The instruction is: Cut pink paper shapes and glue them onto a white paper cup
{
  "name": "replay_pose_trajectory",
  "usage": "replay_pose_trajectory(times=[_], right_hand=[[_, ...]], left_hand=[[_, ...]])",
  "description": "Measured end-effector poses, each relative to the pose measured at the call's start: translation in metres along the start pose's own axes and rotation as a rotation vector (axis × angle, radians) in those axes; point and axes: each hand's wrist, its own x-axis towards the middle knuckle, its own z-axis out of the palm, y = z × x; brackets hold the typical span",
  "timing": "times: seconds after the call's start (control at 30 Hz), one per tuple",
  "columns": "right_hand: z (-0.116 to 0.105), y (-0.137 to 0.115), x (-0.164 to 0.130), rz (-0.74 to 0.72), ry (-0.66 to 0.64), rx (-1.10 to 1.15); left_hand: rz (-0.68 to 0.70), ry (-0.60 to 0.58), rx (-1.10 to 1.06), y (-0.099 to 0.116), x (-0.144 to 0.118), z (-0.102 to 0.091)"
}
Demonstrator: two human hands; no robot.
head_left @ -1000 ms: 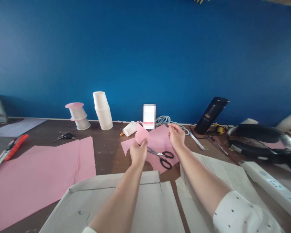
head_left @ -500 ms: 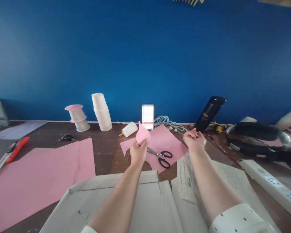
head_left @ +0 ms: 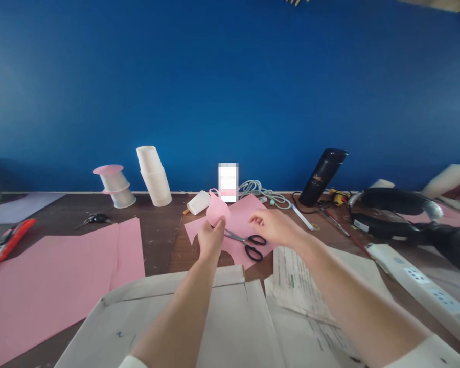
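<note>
My left hand [head_left: 210,239] pinches a small curved pink paper cut-out [head_left: 216,211] and holds it upright above the table. Just right of it my right hand [head_left: 275,226] hovers with loosely curled fingers, holding nothing, right above the black-handled scissors [head_left: 248,242]. The scissors lie on a pink sheet with a cut-out edge [head_left: 242,221]. A white paper cup [head_left: 198,202] lies on its side just behind the cut-out.
Large pink sheets [head_left: 57,271] lie at left; a flattened cardboard box [head_left: 168,327] and printed papers [head_left: 310,286] are near me. Stacked white cups [head_left: 154,176], pink-lidded cups [head_left: 114,184], a black bottle [head_left: 322,177], cables, a power strip [head_left: 417,284] and an orange knife [head_left: 8,241] surround.
My right hand went out to the right, then came back left to hover above the scissors. My left hand kept hold of the pink cut-out almost in place.
</note>
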Motion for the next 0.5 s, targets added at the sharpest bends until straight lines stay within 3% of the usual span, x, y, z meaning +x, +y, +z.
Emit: replay_pose_trajectory(times=[0.07, 0.17, 0.33, 0.5], right_hand=[[0.005, -0.005, -0.016, -0.09, -0.149, -0.406], [0.014, -0.006, -0.035, -0.154, -0.244, -0.605], [0.028, 0.006, -0.05, -0.192, -0.144, -0.622], [0.03, 0.013, -0.048, -0.103, -0.101, -0.466]], left_hand=[[-0.009, 0.001, -0.032, 0.0, -0.001, 0.0], [-0.022, -0.024, -0.085, 0.001, -0.003, -0.001], [-0.06, -0.108, -0.142, 0.004, -0.004, 0.0], [-0.061, -0.169, -0.197, 0.001, -0.002, 0.002]])
